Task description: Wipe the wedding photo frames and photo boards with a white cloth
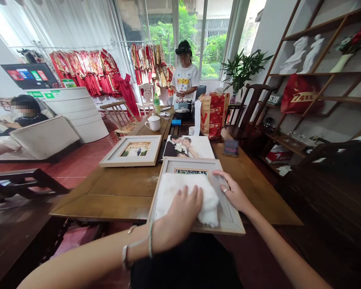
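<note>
A light wooden picture frame [233, 214] with a wide pale mat lies in front of me, its near edge reaching past the table's front. Over its middle is a folded white cloth [168, 190], which covers most of the picture. My left hand [183, 206] presses down on this cloth with bent fingers. At the frame's right side, my right hand [233, 190] grips the border, its ringed finger and another finger resting on the front. Farther back, a second framed picture [135, 150] and a large wedding photo print [198, 146] lie on the table.
On the wooden table [108, 192] stand a white lidded cup [153, 122], a green bottle [156, 103] and a red-and-tan paper bag [215, 114]. A person [185, 78] stands at the far end; another person [24, 112] sits at left. Shelves [319, 74] line the right.
</note>
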